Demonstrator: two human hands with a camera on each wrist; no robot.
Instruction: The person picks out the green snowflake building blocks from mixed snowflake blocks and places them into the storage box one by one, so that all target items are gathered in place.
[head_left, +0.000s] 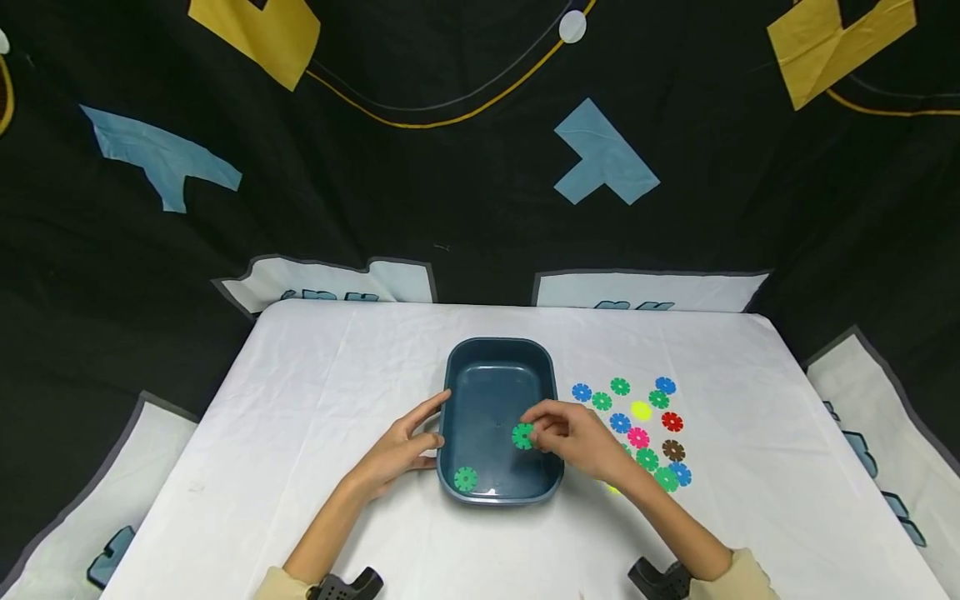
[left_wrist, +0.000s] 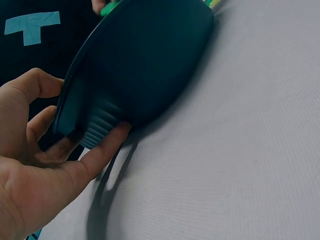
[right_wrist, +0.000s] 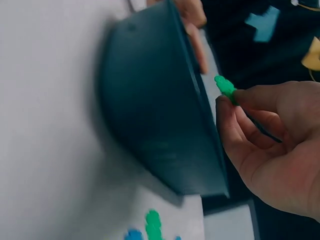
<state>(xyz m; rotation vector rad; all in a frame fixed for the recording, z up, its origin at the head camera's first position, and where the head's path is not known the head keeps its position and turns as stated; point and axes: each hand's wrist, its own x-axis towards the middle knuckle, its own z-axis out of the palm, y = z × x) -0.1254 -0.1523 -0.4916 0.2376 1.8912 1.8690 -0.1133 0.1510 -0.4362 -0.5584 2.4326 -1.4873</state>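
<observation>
A dark blue-green plastic basin [head_left: 495,383] stands on the table. My left hand [head_left: 399,454] grips its left side, with digits at the rim and against the ridged outer wall [left_wrist: 102,120]. Over the inside of the basin, my right hand [head_left: 573,435] pinches a green snowflake disc [head_left: 522,436] between thumb and fingertips; in the right wrist view this disc [right_wrist: 226,87] is seen edge-on near the rim. Another green snowflake disc [head_left: 465,479] lies in the basin's near left corner.
Right of the basin, several loose snowflake discs lie on the white cloth, among them blue [head_left: 665,385], red [head_left: 672,422], pink [head_left: 638,438], yellow [head_left: 641,410] and brown [head_left: 673,451] ones. My right forearm passes over the near side of this group. A black curtain [head_left: 480,208] hangs behind the table.
</observation>
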